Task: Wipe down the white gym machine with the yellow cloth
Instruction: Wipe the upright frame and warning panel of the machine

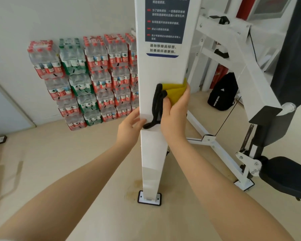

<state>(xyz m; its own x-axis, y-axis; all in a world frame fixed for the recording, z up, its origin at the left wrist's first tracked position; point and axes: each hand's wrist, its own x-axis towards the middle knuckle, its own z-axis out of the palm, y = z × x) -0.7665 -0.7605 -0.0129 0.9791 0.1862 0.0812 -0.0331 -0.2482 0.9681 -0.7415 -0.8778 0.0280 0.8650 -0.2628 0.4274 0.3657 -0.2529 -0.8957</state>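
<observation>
The white gym machine's upright column (161, 70) rises through the middle of the view, with a blue label near its top. My right hand (175, 108) presses the folded yellow cloth (175, 92) against the column's front face, fingers wrapped round the cloth. A black cord loop (155, 106) hangs on the column beside that hand. My left hand (130, 124) rests on the column's left edge, fingers relaxed, touching the lower end of the cord.
Stacked packs of bottled water (87, 75) stand against the wall at the left. A black backpack (223, 92) sits on the floor behind the white frame arms (240, 66). A black padded seat (288, 176) is at the lower right. The column's base plate (149, 199) is bolted to the beige floor.
</observation>
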